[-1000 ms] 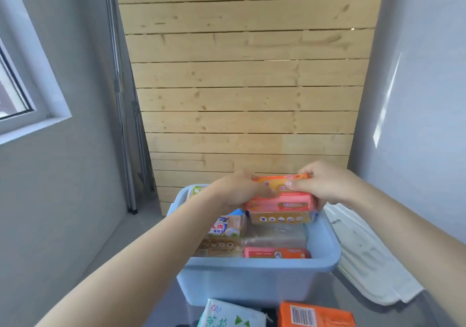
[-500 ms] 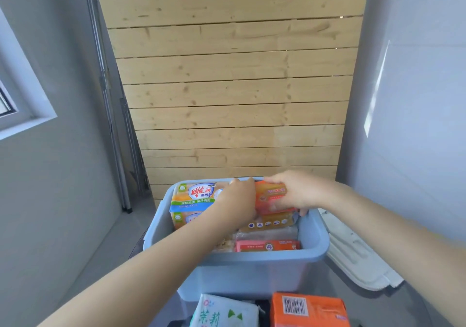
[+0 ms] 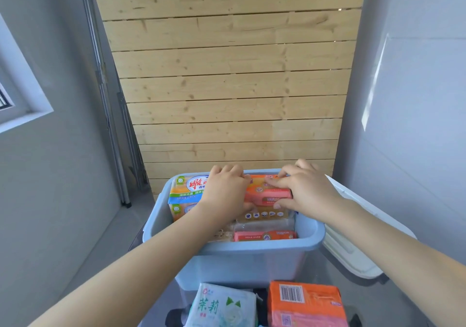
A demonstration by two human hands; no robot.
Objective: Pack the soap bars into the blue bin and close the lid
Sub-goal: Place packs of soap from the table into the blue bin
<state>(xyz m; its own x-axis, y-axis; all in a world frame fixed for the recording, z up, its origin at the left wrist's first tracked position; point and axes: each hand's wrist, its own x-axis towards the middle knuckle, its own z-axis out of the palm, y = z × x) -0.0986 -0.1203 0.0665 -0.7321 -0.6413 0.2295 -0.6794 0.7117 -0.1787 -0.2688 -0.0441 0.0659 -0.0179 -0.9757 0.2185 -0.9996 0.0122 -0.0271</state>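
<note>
The blue bin (image 3: 252,251) stands open in front of me, filled with wrapped soap bars. Both hands reach into its far side. My left hand (image 3: 227,190) and my right hand (image 3: 302,188) grip a pink-and-orange soap pack (image 3: 267,193) from either end, holding it down among the others. A yellow soap pack (image 3: 186,190) with a blue band sits at the bin's far left. Another pink soap bar (image 3: 264,236) lies against the near wall. The white lid (image 3: 353,256) lies off the bin, to its right.
Near me, below the bin, lie a white-and-green soap pack (image 3: 222,306) and an orange soap pack (image 3: 305,304) with a barcode. A wooden slat wall stands behind the bin, grey walls on both sides, a metal pole at the left.
Both hands have lowered the pink-and-orange pack from above the bin down into its far side. The yellow pack at the far left came into sight.
</note>
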